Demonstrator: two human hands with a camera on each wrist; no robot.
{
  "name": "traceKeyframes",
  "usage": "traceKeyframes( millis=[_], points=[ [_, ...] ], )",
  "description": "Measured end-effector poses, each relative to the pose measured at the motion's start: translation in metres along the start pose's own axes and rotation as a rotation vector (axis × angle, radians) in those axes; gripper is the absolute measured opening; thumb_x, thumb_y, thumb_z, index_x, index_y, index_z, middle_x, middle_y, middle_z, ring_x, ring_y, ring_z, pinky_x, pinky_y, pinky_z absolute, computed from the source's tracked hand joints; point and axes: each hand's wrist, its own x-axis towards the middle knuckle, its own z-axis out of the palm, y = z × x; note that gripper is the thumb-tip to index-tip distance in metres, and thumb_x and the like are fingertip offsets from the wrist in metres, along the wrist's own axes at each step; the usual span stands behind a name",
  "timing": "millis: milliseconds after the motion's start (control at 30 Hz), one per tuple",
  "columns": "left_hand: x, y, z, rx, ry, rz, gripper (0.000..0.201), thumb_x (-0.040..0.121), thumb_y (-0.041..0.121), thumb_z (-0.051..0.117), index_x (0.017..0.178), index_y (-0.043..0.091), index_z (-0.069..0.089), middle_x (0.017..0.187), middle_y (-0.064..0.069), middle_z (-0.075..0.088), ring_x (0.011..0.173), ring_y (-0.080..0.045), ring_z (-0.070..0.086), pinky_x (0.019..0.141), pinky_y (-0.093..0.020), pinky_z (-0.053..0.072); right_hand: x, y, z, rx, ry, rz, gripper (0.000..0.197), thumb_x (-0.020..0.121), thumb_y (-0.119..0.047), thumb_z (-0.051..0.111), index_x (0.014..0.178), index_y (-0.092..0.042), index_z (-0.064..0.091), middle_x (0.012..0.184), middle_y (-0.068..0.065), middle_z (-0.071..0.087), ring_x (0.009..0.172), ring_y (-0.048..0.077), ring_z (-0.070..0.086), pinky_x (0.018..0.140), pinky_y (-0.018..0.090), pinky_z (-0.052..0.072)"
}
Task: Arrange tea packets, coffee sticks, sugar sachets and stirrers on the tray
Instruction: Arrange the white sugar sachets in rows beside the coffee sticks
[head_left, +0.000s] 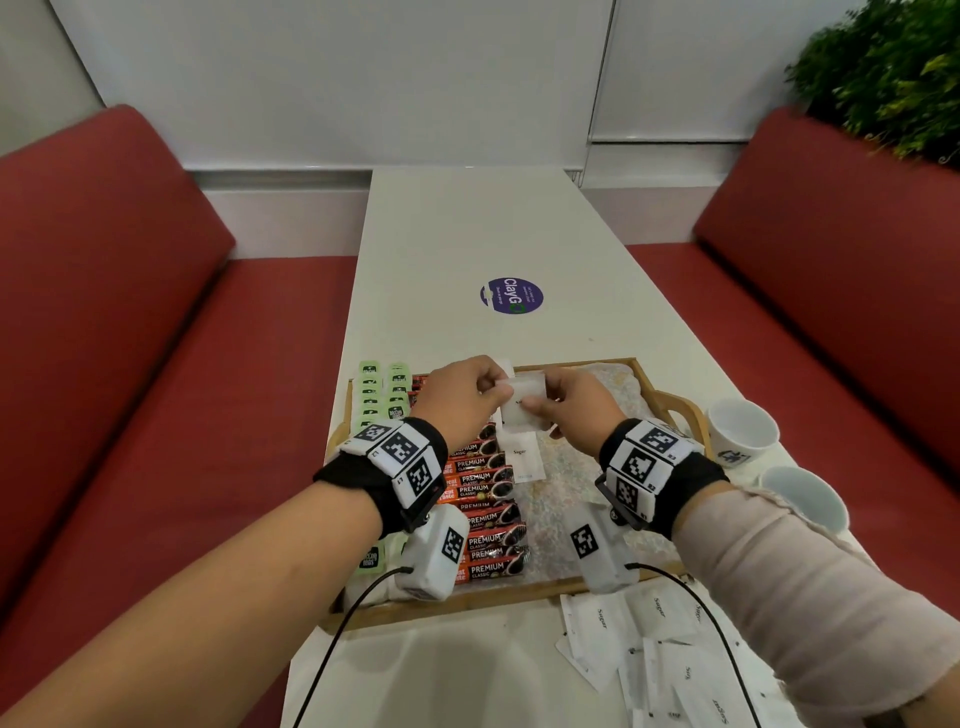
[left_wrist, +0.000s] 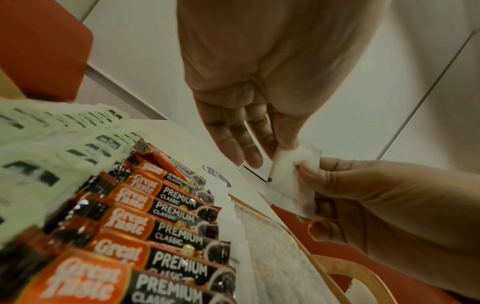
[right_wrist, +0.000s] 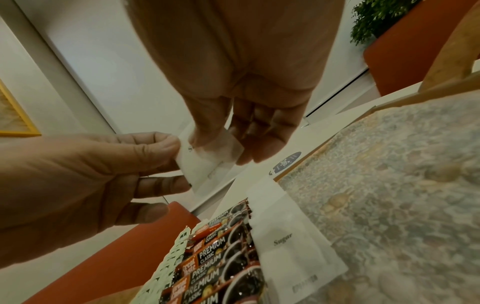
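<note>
Both your left hand (head_left: 464, 396) and right hand (head_left: 574, 407) pinch one sugar sachet (head_left: 521, 404) above the tray (head_left: 670, 402); uneven pulls could tear it, spilling sugar over the coffee sticks (head_left: 485, 512).

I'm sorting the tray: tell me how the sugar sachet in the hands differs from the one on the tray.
The held sachet is up in the air, pinched by the left hand and right hand; the laid sachet rests flat on the tray beside the coffee sticks, untouched. Both are white.

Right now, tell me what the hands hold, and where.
Both hands pinch white sugar sachets above the tray: left hand at the left edge, right hand at the right.
</note>
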Motion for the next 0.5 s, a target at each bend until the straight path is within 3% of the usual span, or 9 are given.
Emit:
traceKeyframes(
  millis=[133,233,300,367,433,500],
  points=[
    [0.000,-0.004,0.001,-0.049,-0.025,-0.032,0.010,0.088,0.023,0.062,0.098,0.023,0.061,0.089,0.006,0.065,0.087,-0.013,0.060,0.077,-0.025,0.044,0.002,0.005,-0.002,-0.063,0.036,0.056,0.023,0.086,-0.013,0.067,0.071,-0.027,0.056,0.066,-0.005,0.058,0.059,0.010,0.052,0.059,0.024,0.043],
    [0.000,-0.006,0.003,-0.123,-0.043,-0.069,0.026,0.087,0.021,0.061,0.113,0.023,0.055,0.094,0.010,0.067,0.090,-0.009,0.061,0.075,-0.021,0.040,0.006,0.009,-0.007,-0.189,0.065,0.181,0.022,0.082,-0.018,0.071,0.071,-0.020,0.053,0.071,0.000,0.058,0.066,0.019,0.055,0.069,0.033,0.048],
    [0.000,-0.007,0.003,-0.134,-0.032,-0.076,0.028,0.088,0.018,0.059,0.115,0.022,0.054,0.096,0.009,0.067,0.092,-0.009,0.060,0.077,-0.020,0.040,0.007,0.013,-0.008,-0.268,0.013,0.267,0.017,0.084,-0.018,0.069,0.079,-0.014,0.053,0.074,0.003,0.059,0.070,0.022,0.057,0.065,0.031,0.047],
    [0.000,-0.009,0.004,-0.137,-0.022,-0.080,0.027,0.088,0.016,0.057,0.114,0.021,0.055,0.095,0.009,0.066,0.092,-0.009,0.060,0.078,-0.020,0.040,0.005,0.016,-0.007,-0.307,-0.048,0.336,0.014,0.086,-0.015,0.065,0.081,-0.013,0.053,0.068,0.002,0.057,0.064,0.021,0.057,0.053,0.024,0.044],
    [0.000,-0.011,0.005,-0.136,-0.014,-0.086,0.026,0.088,0.016,0.057,0.113,0.021,0.055,0.093,0.011,0.066,0.090,-0.009,0.061,0.078,-0.021,0.042,0.003,0.020,-0.003,-0.334,-0.114,0.379,0.021,0.088,-0.012,0.063,0.073,-0.014,0.049,0.061,0.002,0.054,0.052,0.015,0.053,0.046,0.021,0.041],
    [0.001,-0.013,0.006,-0.138,-0.006,-0.097,0.025,0.088,0.015,0.056,0.112,0.022,0.056,0.090,0.013,0.066,0.088,-0.007,0.060,0.074,-0.019,0.042,0.002,0.025,0.002,-0.361,-0.171,0.400,0.027,0.087,-0.012,0.064,0.067,-0.015,0.047,0.059,0.001,0.053,0.050,0.014,0.051,0.048,0.022,0.042]
  ],
)
